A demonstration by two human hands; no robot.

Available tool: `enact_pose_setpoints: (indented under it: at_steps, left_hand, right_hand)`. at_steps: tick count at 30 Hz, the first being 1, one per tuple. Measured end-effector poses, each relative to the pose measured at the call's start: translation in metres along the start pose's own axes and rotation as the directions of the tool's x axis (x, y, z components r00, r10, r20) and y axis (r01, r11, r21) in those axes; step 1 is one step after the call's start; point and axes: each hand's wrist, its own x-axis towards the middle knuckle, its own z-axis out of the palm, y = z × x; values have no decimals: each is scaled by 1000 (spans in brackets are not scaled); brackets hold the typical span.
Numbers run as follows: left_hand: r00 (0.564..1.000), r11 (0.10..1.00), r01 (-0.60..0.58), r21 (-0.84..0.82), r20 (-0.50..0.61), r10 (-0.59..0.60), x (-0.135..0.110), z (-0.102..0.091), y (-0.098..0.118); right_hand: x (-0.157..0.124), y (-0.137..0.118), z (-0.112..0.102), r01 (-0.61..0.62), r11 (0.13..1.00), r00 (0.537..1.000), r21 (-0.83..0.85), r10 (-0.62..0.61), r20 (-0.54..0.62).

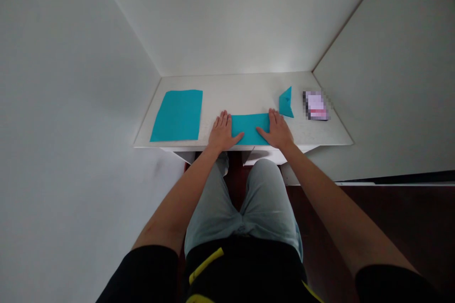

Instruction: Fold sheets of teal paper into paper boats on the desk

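A blue sheet of paper (250, 129), oblong and seemingly folded, lies flat near the front edge of the white desk. My left hand (223, 132) rests on its left end, fingers stretched forward and thumb pointing inward over the paper. On the right end lies my right hand (277, 130), flat too, with its thumb reaching in toward the middle. Neither hand grips anything. Just beyond my right hand stands a small folded blue paper shape (285, 102) with pointed ends.
A larger blue paper sheet (178, 116) lies flat on the left of the white desk (234, 92). At the right is a phone-like object (316, 105) with a blurred-out face. White walls close in the desk at the back and both sides; a drawer (265, 155) hangs below.
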Motion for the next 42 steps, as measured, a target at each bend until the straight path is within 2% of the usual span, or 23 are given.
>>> enact_pose_setpoints:
  at_steps: [6, 10, 14, 16, 18, 21, 25, 27, 30, 33, 37, 42]
  left_hand:
    - [999, 998, 45, 36, -17, -44, -2, -4, 3]
    - [998, 996, 48, 81, -31, -46, -2, -4, 3]
    - [999, 996, 31, 81, -40, -28, -1, -5, 3]
    - [999, 997, 36, 70, -44, -33, -1, -7, 4]
    - [998, 997, 37, 62, -47, -34, -1, -8, 4]
    - [998, 998, 26, 57, -52, -23, -2, -9, 4]
    - [996, 997, -60, 55, -62, 64, -3, -8, 3]
    - [994, 995, -90, 53, -51, 92, -2, -7, 2]
    - [995, 994, -93, 50, -31, 94, -1, -6, 1]
    - [995, 994, -92, 59, -28, 93, -1, -5, 1]
    - [996, 994, -84, 77, -19, 86, -2, -6, 2]
    - [997, 995, -72, 66, 7, 72, -2, -8, 3]
  right_hand:
    - [-2, -4, -8, 31, 999, 998, 20, -30, -50]
    - [-6, -2, -11, 104, 982, 992, 156, -91, -90]
    - [-11, -5, -14, 189, 962, 982, 199, -184, -41]
    - [-11, -9, -18, 285, 944, 956, 167, -293, 24]
    - [-11, -13, -22, 404, 906, 904, 130, -416, 93]
    - [-10, -18, -28, 487, 871, 855, 62, -490, 168]
    - [-8, -24, -30, 466, 885, 855, 12, -454, 252]
    - [-5, -30, -25, 423, 906, 869, -9, -403, 287]
    - [4, -46, -12, 309, 949, 914, -67, -276, 298]
    - [14, -63, 6, 249, 963, 929, -99, -209, 304]
    - [18, -74, 19, 210, 976, 940, -60, -185, 287]
    - [-2, -63, 11, 237, 969, 938, -64, -211, 274]
